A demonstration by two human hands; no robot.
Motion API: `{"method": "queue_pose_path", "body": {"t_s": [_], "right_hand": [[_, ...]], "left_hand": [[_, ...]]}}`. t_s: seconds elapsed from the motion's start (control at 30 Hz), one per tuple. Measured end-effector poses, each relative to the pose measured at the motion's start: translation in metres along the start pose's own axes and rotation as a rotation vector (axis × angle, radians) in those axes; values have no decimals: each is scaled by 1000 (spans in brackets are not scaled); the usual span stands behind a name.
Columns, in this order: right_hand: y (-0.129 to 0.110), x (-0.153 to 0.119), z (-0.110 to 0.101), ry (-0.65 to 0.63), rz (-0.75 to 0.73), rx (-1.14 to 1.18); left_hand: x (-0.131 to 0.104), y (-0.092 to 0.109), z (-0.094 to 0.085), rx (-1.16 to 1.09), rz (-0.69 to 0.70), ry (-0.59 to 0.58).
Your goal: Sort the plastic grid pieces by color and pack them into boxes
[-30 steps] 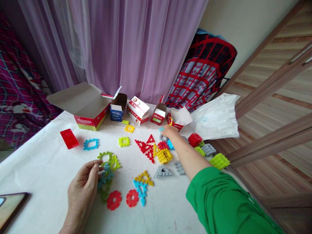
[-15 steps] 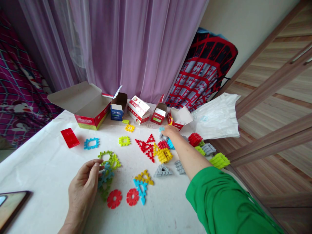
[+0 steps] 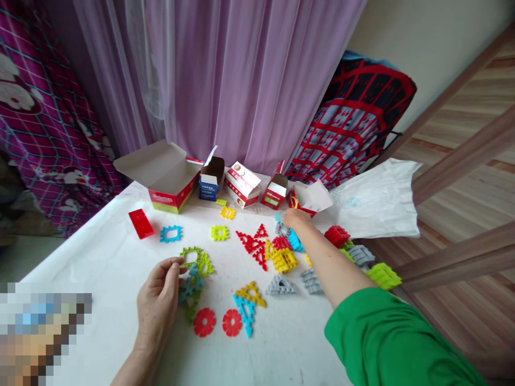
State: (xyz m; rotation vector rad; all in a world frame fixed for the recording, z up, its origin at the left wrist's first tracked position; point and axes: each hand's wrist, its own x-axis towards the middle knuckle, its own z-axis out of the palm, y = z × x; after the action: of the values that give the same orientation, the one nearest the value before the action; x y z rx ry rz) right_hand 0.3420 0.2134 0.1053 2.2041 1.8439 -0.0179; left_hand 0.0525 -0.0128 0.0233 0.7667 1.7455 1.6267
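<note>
left grip (image 3: 161, 285): pinching blue toothed piece (image 3: 192, 282) | right grip (image 3: 298, 219): pinching light-blue piece (image 3: 278, 217), near open box (image 3: 319, 197)

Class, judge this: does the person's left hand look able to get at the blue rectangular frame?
Probably yes: the blue rectangular frame lies just beyond the left hand, with only bare tabletop between them. The fingertips are beside a blue piece, though; whether they grip it is unclear.

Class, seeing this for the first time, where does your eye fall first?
The bright green sleeve stands out at lower right, with the right hand beyond it among coloured pieces, near the row of boxes. A broad purple curtain hangs behind the table. Two red flower-shaped discs lie low in view, right of the left hand.
</note>
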Motion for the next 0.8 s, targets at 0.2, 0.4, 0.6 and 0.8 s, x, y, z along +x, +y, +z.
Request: {"method": "queue_pose_path", "body": {"t_s": [0.2, 0.4, 0.6, 0.8], "right_hand": [[-40, -31, -20, 90, -280, 52], [-147, -100, -3, 141, -786, 178], [-224, -132, 26, 191, -1004, 268], [-239, -132, 17, 129, -903, 291]], "left_hand": [[4, -5, -1, -159, 31, 130], [8, -7, -2, -335, 35, 233], [12, -8, -4, -425, 1, 288], [13, -6, -2, -420, -25, 274]]}}
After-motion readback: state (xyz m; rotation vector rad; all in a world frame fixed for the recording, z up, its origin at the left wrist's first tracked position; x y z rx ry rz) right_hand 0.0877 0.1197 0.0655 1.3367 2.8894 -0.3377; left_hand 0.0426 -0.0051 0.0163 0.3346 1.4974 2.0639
